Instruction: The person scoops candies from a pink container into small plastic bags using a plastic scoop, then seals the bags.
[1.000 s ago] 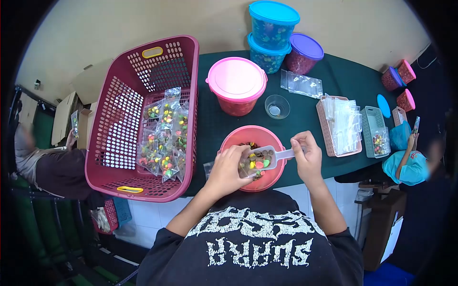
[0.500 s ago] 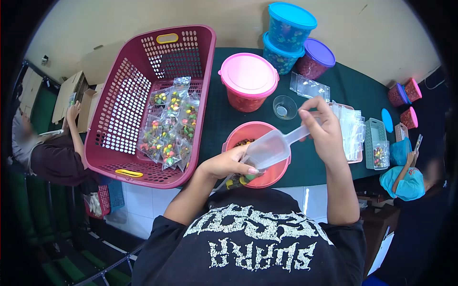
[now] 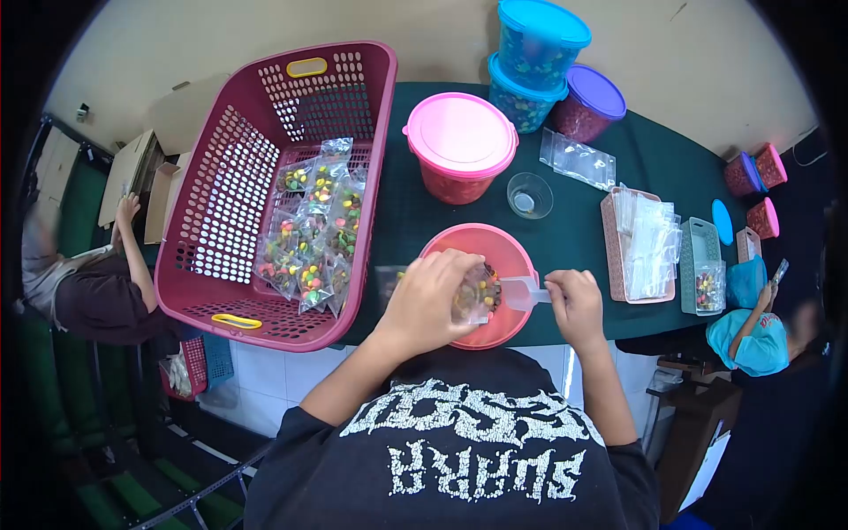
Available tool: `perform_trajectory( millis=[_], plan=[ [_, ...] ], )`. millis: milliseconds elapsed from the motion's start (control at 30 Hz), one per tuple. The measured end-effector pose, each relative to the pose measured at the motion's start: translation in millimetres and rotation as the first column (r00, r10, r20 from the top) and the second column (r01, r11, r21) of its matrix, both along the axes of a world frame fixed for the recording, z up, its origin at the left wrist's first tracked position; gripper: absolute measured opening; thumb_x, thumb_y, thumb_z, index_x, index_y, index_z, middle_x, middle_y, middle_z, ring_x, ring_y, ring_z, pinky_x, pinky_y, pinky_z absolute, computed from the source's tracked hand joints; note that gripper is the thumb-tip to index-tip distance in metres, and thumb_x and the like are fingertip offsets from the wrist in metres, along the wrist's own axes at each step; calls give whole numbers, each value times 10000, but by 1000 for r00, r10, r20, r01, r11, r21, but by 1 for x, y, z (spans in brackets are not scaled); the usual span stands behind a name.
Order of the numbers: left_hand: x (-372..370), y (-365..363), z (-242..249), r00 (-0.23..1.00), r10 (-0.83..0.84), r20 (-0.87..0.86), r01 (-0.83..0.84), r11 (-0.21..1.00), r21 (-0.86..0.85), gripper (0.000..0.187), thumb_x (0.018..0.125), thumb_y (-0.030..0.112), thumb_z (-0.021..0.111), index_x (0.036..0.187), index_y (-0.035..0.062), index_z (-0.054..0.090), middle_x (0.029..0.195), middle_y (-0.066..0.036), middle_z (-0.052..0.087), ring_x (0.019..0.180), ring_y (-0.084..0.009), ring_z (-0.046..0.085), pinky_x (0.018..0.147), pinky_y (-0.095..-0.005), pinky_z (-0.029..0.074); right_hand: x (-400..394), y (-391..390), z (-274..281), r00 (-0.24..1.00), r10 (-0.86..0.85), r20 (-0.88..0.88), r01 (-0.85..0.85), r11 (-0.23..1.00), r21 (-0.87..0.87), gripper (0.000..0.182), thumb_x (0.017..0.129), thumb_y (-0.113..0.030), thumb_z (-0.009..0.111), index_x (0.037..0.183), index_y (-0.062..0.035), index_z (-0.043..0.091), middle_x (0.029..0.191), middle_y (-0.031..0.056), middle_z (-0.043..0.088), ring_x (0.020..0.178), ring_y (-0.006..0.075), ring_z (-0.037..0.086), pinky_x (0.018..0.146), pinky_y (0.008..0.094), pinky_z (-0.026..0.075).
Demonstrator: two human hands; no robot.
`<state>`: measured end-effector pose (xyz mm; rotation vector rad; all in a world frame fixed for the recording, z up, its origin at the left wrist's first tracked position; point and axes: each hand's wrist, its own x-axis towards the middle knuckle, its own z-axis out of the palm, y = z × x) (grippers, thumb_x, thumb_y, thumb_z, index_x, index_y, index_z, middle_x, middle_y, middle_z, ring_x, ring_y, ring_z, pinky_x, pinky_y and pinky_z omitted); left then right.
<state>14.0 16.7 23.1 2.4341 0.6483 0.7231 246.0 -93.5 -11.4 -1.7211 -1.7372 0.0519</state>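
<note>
Green-covered desk [image 3: 574, 221], maroon basket [image 3: 375, 177] at left holding filled packets [image 3: 314, 234]. Left hand [image 3: 424, 305] has its grip closed around a clear bag [image 3: 470, 299] over the pink bucket [image 3: 511, 325]; bag looks light, limp, slippery, best held near its mouth. Scoop [image 3: 519, 293], also over the bucket, its blade near the bag, looks stiff, light; take by the handle. Right hand [image 3: 579, 305]: grip pinching that handle.
</note>
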Motion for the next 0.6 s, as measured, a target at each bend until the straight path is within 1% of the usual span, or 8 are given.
perform_trajectory(
  millis=[33,67,133,300,400,433,533,600],
  plan=[
    [4,-2,1,995,51,-81,-44,995,89,637,588,182,778,1147,53,500,1020,-96,556,942,-240,550,821,-374,423,-1,-2,-8,996,-35,-77,38,999,30,46,798,-38,631,840,-41,613,743,72,616,617,241,539,626,344,384],
    [9,-4,-6,994,59,-87,-51,995,86,637,588,182,778,1147,53,500,1020,-96,556,942,-240,550,821,-374,423,-1,-4,-15,985,-66,-158,75,996,54,44,800,-35,630,840,-42,612,747,71,620,614,236,540,621,344,382],
    [20,-8,-33,879,134,-458,-38,977,211,647,575,175,779,1150,59,506,974,-81,539,923,-241,543,770,-368,414,0,-7,-20,982,-62,-180,71,996,45,40,803,-33,628,837,-41,609,751,72,624,612,233,539,619,347,381],
    [33,1,-42,808,265,-526,-65,928,366,576,572,204,780,1060,77,503,964,-74,525,922,-229,534,771,-364,418,13,-11,-20,984,-46,-170,59,996,72,35,808,-40,631,830,-43,605,746,74,621,613,239,538,617,353,392],
    [38,-4,-54,760,218,-613,-85,967,239,597,567,215,791,1069,79,499,974,-74,528,937,-232,538,784,-372,425,22,-12,-23,977,-74,-202,94,991,90,36,806,-42,633,831,-44,607,746,77,619,614,241,538,617,356,394],
    [37,-4,-52,740,291,-606,-117,943,310,601,565,228,800,1064,77,501,981,-76,530,942,-238,542,797,-376,430,21,-11,-25,979,-63,-193,86,990,113,39,805,-43,633,836,-43,609,744,80,616,614,243,539,618,357,395],
    [41,-11,-45,760,242,-603,-77,955,286,612,564,229,801,1073,72,499,965,-76,526,922,-239,544,790,-378,431,16,-5,-24,989,54,-137,-38,993,114,41,809,-51,632,845,-51,613,729,70,611,606,238,543,616,352,396],
    [42,-9,-38,733,259,-629,-128,961,247,592,581,219,799,1076,72,510,998,-79,549,956,-252,554,806,-377,431,19,-1,-23,986,84,-142,-71,993,91,44,810,-45,628,849,-55,612,717,66,610,609,232,553,613,347,392]
  ],
)
